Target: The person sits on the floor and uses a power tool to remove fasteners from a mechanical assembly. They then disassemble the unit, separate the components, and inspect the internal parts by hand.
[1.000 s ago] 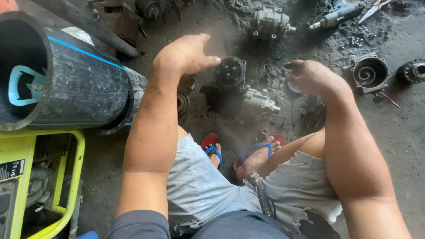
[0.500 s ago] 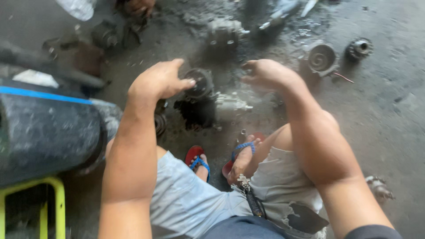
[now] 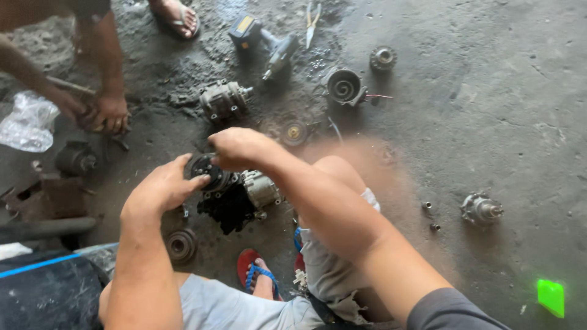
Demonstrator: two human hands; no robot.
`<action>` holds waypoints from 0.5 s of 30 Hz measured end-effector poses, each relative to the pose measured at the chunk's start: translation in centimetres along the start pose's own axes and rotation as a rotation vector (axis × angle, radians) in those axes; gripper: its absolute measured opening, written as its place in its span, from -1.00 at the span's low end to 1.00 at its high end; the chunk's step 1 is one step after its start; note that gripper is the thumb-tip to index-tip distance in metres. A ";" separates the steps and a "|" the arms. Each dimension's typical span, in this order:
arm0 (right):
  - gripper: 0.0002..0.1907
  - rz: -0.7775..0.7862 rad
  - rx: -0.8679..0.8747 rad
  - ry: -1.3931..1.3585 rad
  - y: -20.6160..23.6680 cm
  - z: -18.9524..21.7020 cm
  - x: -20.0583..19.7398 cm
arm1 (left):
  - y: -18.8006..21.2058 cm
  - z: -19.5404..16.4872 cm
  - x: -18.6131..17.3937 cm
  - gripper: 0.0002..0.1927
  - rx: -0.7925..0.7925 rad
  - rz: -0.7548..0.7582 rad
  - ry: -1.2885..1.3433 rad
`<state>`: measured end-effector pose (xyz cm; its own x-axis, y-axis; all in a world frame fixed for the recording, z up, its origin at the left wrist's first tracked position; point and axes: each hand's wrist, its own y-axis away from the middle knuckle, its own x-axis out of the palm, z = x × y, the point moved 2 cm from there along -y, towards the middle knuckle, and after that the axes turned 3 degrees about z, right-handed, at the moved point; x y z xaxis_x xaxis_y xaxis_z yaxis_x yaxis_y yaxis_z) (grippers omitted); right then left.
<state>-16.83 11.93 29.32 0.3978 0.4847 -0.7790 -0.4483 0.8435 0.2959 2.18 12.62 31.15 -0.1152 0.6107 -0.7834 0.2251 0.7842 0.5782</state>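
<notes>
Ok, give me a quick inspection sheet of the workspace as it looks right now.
Surface: concrete floor, grey, dusty, oil-stained.
Job's things: greasy compressor on the floor, pulley end facing left.
Clutter: second compressor, scroll housing, cordless drill, pliers, loose pulley, hub part, plastic bag.
Grippers: left hand on the pulley end; right hand on top of it.
Cables: thin wire off the scroll housing.
Surroundings: another person's hands working nearby; black pipe.
</notes>
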 end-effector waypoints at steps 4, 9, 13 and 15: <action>-0.60 -0.021 0.003 -0.041 1.7 0.8 -1.0 | 0.5 -0.1 0.8 -0.07 -0.027 0.012 -0.041; -0.60 0.004 0.053 -0.051 3.4 0.9 -2.4 | 1.2 -0.2 1.0 -0.08 -0.106 0.038 -0.043; -0.59 -0.012 0.045 -0.044 3.9 0.6 -2.6 | 1.1 -0.8 0.9 -0.08 -0.130 0.035 -0.043; -0.59 -0.016 0.044 -0.041 4.0 0.3 -2.6 | 0.8 -1.3 0.9 -0.08 -0.123 0.040 -0.042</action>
<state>-19.46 14.08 32.71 0.4371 0.4796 -0.7609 -0.4062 0.8600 0.3088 1.04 13.96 31.18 -0.0669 0.6387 -0.7666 0.1080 0.7684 0.6308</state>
